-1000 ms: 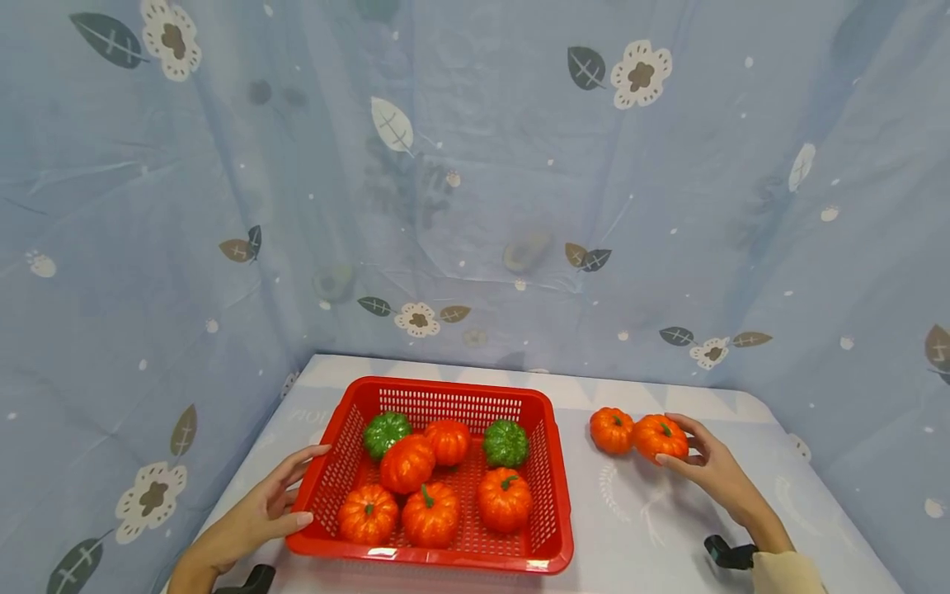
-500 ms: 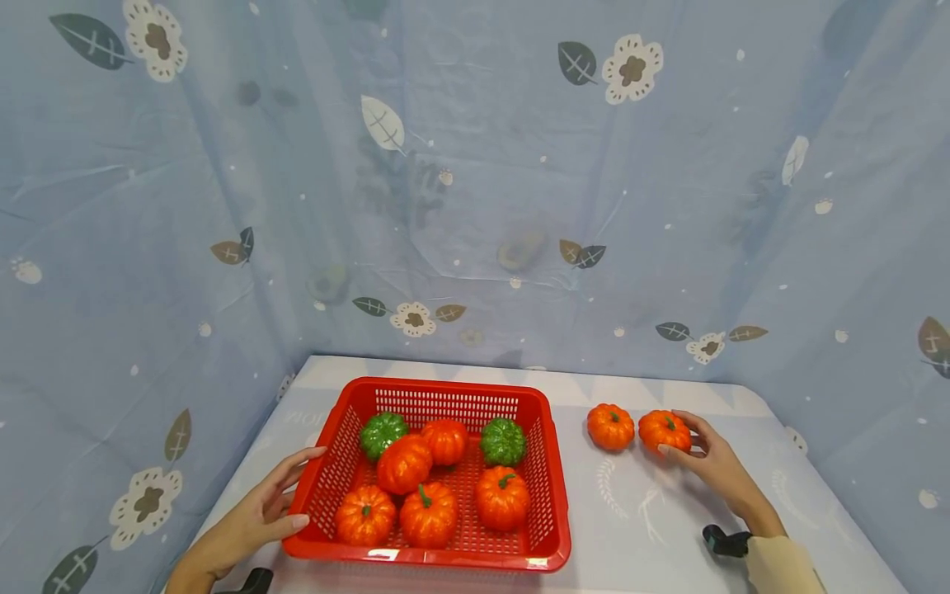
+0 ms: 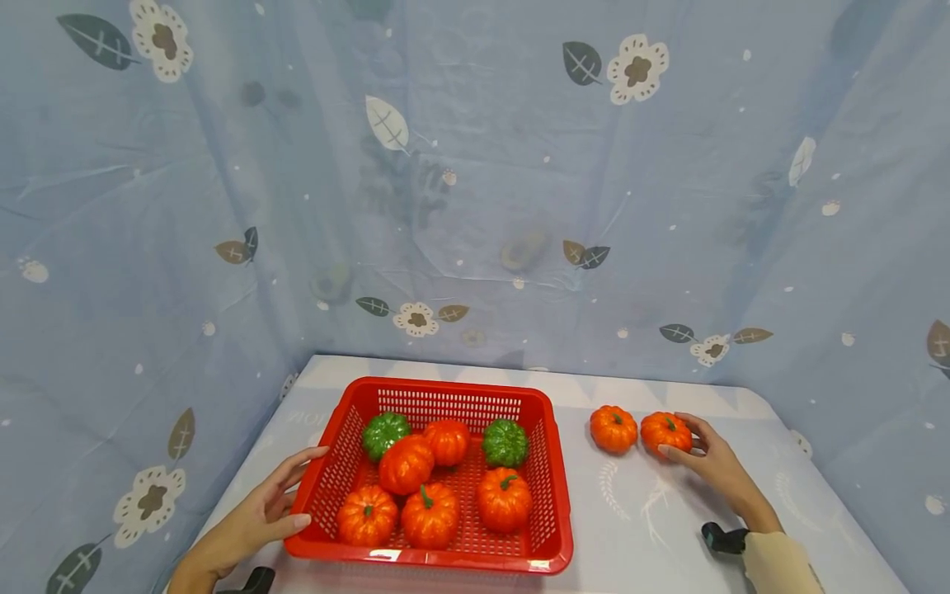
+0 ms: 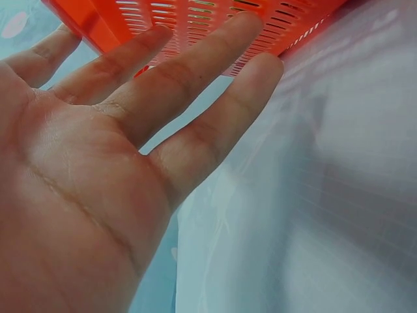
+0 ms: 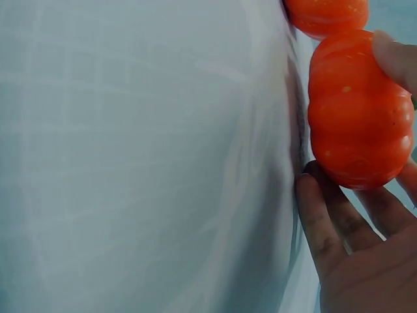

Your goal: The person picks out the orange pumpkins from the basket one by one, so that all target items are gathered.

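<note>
Orange pumpkin (image 3: 661,431): ribbed, stem up, far side, right. Red basket (image 3: 426,557): slotted walls, upright, left, partly filled.

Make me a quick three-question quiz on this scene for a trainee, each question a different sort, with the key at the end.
1. How many green pumpkins lie in the red basket?
2. True or false: the left hand holds a pumpkin.
3. What does the right hand grip?
A) The basket's rim
B) An orange pumpkin outside the basket
C) A green pumpkin

Key:
1. Two.
2. False; the left hand is at the basket's side.
3. B.
</note>
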Available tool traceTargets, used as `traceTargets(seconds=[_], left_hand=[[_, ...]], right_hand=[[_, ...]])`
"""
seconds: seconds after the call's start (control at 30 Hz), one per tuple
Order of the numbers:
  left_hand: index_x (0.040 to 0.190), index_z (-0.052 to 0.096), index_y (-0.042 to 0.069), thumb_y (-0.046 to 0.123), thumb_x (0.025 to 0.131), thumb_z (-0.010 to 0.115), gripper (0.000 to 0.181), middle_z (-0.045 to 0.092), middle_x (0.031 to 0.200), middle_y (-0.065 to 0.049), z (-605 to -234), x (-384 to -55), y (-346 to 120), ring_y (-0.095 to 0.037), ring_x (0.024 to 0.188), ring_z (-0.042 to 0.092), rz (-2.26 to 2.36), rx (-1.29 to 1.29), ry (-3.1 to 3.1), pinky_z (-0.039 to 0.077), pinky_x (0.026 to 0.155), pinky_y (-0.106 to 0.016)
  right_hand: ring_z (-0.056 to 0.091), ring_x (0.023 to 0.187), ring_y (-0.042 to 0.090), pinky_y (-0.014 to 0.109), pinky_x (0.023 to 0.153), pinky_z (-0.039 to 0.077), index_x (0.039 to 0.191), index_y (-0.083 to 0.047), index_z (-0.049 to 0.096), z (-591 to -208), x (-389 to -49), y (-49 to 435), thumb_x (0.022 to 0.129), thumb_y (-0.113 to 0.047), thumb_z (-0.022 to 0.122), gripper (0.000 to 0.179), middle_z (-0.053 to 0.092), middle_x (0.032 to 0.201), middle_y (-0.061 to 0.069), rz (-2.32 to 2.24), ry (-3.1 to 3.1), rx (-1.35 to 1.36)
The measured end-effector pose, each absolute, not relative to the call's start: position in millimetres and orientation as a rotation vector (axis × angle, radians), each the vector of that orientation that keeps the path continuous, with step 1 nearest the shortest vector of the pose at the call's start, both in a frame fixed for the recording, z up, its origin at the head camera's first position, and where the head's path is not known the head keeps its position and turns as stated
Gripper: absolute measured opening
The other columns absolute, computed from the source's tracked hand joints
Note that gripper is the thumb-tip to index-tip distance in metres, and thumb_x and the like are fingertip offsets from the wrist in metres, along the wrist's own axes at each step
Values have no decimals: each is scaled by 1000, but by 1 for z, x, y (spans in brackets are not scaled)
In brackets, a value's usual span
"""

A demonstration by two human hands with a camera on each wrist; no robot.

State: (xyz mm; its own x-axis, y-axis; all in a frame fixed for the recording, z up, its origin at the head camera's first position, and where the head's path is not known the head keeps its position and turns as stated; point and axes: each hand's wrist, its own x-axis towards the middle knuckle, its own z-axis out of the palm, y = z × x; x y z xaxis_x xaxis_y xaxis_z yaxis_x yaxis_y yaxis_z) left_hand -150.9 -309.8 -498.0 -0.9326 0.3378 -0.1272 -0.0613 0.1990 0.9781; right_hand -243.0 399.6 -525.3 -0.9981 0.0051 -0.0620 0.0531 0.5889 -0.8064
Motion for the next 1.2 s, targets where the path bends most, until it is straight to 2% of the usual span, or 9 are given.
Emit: traceTargets(seconds=[0.2,0.53,0.77,0.93,0.97,1.07,1.13,1.2], left_hand=[[162,18,18,18,97,64,79,19,163,-30,-499,-151,-310,-46,134,48,1795,272,2138,57,95,-42],[163,17,20,17,97,64,80,17,163,-30,-499,-151,-311,-46,134,47,1803,284,2124,57,94,-43],[163,16,16,17,98,63,80,17,163,-32,-501,-152,-312,-47,134,47,1805,311,2125,57,94,-44],[163,17,19,17,97,64,80,17,163,-30,-501,-152,-312,-47,135,46,1802,292,2123,57,95,-44],[163,17,19,18,97,64,80,18,163,-30,-501,-152,-312,-47,135,46,1801,290,2127,57,95,-44],[162,18,18,18,97,64,80,19,163,-30,-500,-152,-311,-47,135,46,1795,290,2144,57,96,-44],[162,19,18,17,97,64,79,20,162,-30,-500,-152,-311,-47,135,46,1796,289,2154,57,96,-43],[162,20,17,17,96,64,80,20,162,-30,-501,-152,-311,-47,134,47,1796,291,2162,57,95,-43]], right_hand=[[39,135,52,66,103,44,162,-6,21,-524,-241,399,95,-41,74,92,24,160,30,-1390,2725,63],[30,139,56,69,105,41,164,-7,13,-522,-241,397,95,-44,72,98,17,163,31,-1362,2691,110],[37,135,54,66,100,46,162,-5,20,-516,-238,397,94,-44,74,96,25,160,32,-1301,2794,87],[44,131,52,64,99,49,160,-4,26,-503,-234,394,95,-47,72,91,33,156,30,-1267,2911,82],[45,130,51,62,99,50,160,-4,28,-500,-234,393,95,-47,72,89,35,156,30,-1265,2940,68],[48,129,48,34,95,56,157,-4,35,-489,-234,389,96,-46,71,83,39,155,27,-1260,3028,10],[49,128,47,14,87,51,156,-5,37,-481,-235,385,97,-45,70,79,41,154,26,-1272,3064,-29],[51,126,45,2,80,41,154,-5,41,-474,-236,380,97,-42,71,74,44,152,24,-1295,3090,-72]])
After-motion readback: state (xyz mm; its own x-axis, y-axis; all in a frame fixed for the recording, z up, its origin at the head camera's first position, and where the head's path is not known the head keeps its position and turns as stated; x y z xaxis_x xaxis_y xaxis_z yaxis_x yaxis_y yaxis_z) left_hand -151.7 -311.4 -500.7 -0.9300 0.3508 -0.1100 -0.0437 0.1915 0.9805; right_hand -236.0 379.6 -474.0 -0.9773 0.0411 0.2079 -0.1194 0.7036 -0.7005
